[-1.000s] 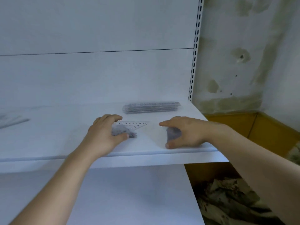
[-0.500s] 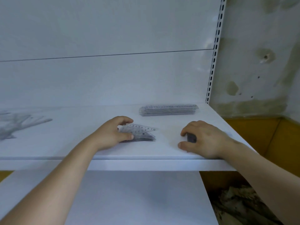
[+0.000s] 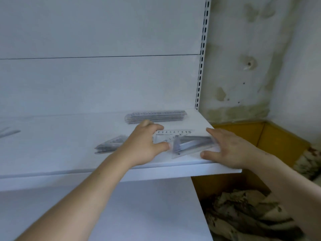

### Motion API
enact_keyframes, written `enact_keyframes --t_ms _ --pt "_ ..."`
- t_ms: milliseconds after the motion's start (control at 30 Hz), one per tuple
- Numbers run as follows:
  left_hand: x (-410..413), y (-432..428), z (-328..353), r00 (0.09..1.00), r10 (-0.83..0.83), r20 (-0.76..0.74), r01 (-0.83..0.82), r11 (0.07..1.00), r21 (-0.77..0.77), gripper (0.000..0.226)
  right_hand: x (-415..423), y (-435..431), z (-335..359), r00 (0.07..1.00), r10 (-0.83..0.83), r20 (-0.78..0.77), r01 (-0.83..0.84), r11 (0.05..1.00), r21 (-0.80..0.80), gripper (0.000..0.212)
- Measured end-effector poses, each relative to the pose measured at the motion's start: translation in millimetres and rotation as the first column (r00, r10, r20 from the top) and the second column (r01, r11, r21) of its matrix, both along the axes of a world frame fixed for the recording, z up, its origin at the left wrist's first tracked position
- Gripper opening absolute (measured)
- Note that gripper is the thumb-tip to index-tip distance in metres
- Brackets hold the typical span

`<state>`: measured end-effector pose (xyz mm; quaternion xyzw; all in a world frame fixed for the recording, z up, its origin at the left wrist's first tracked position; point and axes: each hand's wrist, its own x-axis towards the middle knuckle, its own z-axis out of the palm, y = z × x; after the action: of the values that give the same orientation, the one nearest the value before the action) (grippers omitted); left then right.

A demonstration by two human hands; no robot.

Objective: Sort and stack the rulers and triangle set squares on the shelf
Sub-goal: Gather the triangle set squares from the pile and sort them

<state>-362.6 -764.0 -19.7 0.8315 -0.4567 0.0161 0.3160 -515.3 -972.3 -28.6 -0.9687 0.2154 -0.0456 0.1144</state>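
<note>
A stack of clear rulers (image 3: 155,116) lies at the back of the white shelf (image 3: 52,153). A stack of clear triangle set squares (image 3: 108,146) sits left of my left wrist, partly hidden by it. My left hand (image 3: 144,145) has its curled fingers on a single numbered set square (image 3: 173,134), and its thumb reaches the left corner of a second set square stack (image 3: 191,145). My right hand (image 3: 231,148) holds that stack between index finger at its far edge and thumb at its near edge.
The shelf's front edge (image 3: 199,169) runs just under both hands, and its right end stops at a slotted upright (image 3: 201,66). More clear items (image 3: 8,133) lie blurred at far left. A yellow box with crumpled fabric (image 3: 251,214) stands below right.
My left hand let go of the set square stack it gripped, which now lies left of the wrist, and moved right onto the numbered set square. My right hand now holds a second stack.
</note>
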Motion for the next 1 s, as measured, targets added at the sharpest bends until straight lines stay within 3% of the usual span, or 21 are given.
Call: enact_keyframes --t_ms 167,400,533,800,1000 --pt "-27 -45 -2 0.996 -0.086 -0.005 0.087 0.993 0.083 0.057 -11 1 -13 0.994 -0.067 0.082 0.055 0.987 0.149 0.082" --pt "-27 -64 -6 0.998 -0.066 -0.014 0.068 0.979 0.193 0.055 -13 2 -19 0.979 -0.091 0.180 0.048 0.971 0.232 0.086" --pt "-25 -65 -3 0.996 -0.021 -0.090 0.039 0.979 0.199 0.048 -15 5 -17 0.971 -0.104 0.217 0.042 0.961 0.275 0.079" --pt "-22 -62 4 0.991 -0.042 -0.128 0.075 0.963 0.260 0.063 -12 5 -4 0.994 -0.074 0.084 0.056 0.978 0.201 0.083" --pt "1 -20 26 0.998 -0.065 0.014 0.057 0.945 0.323 0.067 17 27 42 0.998 -0.032 0.052 0.029 0.998 0.048 0.087"
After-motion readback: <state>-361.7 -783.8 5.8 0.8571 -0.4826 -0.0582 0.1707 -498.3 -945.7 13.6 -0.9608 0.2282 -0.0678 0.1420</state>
